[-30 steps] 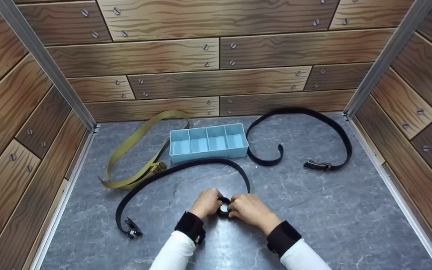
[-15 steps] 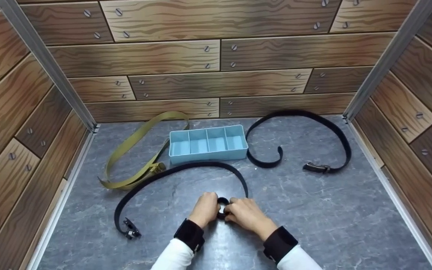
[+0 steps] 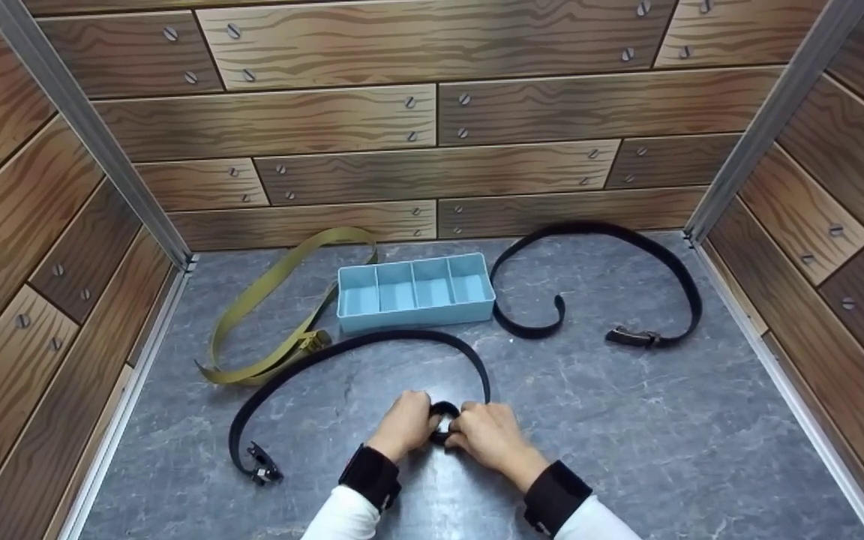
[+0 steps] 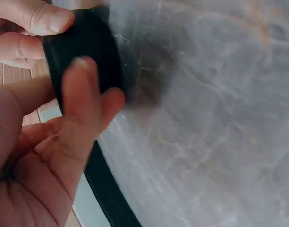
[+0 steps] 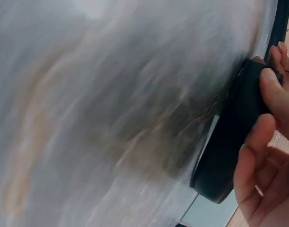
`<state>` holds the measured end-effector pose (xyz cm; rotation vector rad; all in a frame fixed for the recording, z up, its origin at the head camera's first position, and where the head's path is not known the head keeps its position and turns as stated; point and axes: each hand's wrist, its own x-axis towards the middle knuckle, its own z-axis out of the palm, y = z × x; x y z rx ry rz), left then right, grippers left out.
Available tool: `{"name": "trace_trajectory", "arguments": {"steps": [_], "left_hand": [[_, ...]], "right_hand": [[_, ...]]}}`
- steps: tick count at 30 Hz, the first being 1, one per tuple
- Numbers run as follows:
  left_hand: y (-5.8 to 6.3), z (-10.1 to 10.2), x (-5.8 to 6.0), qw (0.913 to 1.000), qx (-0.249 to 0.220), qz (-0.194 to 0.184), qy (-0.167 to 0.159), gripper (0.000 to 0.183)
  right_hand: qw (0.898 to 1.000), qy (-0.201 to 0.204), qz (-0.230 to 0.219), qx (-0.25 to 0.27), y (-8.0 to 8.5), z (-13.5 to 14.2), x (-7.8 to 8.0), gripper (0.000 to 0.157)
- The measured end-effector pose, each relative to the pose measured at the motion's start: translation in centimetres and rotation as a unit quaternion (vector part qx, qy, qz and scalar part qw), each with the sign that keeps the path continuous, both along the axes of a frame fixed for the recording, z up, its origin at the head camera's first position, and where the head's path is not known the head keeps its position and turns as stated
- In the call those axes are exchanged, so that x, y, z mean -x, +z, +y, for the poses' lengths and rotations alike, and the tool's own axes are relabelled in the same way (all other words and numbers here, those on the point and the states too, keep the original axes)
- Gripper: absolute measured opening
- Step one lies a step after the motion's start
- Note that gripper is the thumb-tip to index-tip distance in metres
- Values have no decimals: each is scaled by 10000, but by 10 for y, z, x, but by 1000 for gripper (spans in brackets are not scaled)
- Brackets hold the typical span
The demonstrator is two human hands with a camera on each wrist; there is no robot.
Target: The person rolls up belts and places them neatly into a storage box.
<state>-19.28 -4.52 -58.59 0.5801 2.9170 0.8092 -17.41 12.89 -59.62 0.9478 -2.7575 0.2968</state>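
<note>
A black belt (image 3: pixel 361 341) lies on the grey marbled surface in a wide arc. Its buckle (image 3: pixel 265 466) rests at the near left, and the opposite end is wound into a small coil (image 3: pixel 445 407) standing on edge between both hands. From the coil's left side, my left hand (image 3: pixel 404 424) grips it; in the left wrist view its fingers (image 4: pixel 80 90) lie against the dark band. My right hand (image 3: pixel 490 436) pinches the coil from the right. The right wrist view has that hand's fingers (image 5: pixel 260 135) at the strap's side. Parts of the coil are hidden behind the fingers.
Behind the arc sits a light blue tray (image 3: pixel 417 315) with several compartments. An olive webbing belt (image 3: pixel 252 292) lies left of it, another black belt (image 3: pixel 683 274) on the right. Wood-patterned walls (image 3: pixel 342 180) enclose the back and sides.
Both hands and the coil have shifted slightly towards the person and left. The belt's arc beside the right hand has drawn a little left, while the fingers have changed position around the coil.
</note>
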Motion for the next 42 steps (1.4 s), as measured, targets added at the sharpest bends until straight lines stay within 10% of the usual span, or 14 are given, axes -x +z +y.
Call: {"name": "trace_trajectory", "arguments": {"steps": [13, 23, 34, 42], "left_hand": [[9, 5, 3, 9926, 810, 250, -870, 14], [-1, 7, 0, 9938, -899, -313, 582, 15], [0, 13, 1, 9996, -59, 157, 218, 16], [-4, 9, -1, 9949, -741, -114, 679, 22]], "right_hand": [[9946, 60, -972, 364, 3, 16, 5, 24], [9956, -412, -640, 541, -4, 7, 8, 26], [9932, 346, -1095, 205, 5, 22, 8, 19], [9961, 312, -819, 123, 4, 17, 9, 15]]}}
